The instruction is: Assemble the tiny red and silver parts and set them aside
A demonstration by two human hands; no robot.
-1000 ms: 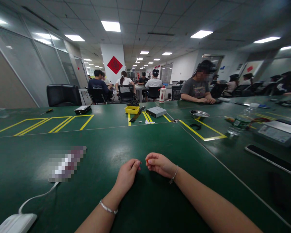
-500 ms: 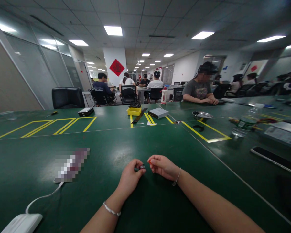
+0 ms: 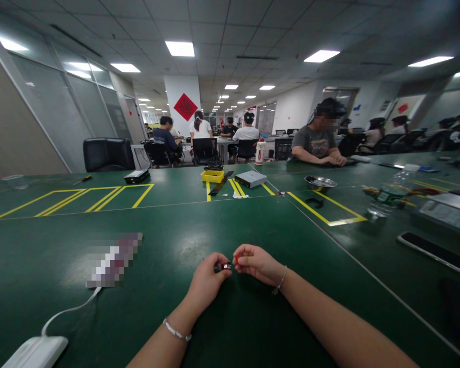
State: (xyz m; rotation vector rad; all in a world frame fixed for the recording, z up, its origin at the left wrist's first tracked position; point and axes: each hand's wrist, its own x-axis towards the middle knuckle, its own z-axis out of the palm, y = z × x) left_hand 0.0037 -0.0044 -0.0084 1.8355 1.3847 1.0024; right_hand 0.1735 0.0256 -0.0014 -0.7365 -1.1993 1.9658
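Observation:
Over the near part of the green table (image 3: 157,317), my left hand (image 3: 206,278) pinches a small dark-red piece with a shiny silver end (image 3: 226,266) between thumb and fingertips. Its exact kind is too small to make out. Just right of it, my right hand (image 3: 257,265) is closed on a small orange-red piece (image 3: 236,260), mostly hidden by the fingers. The fingertips of both hands face each other with a narrow gap between them, and the silver end points toward the right hand.
A phone-like device (image 3: 115,260) with a white cable lies to the left; a dark phone (image 3: 440,255) to the right. Farther back are a yellow tray (image 3: 212,177), a grey box (image 3: 250,179), a metal bowl (image 3: 320,182) and a water bottle (image 3: 389,194). A person (image 3: 319,135) sits across the table.
The silver end of the left hand's piece shows more clearly now, and more of the orange-red piece is visible. Both hands have barely moved.

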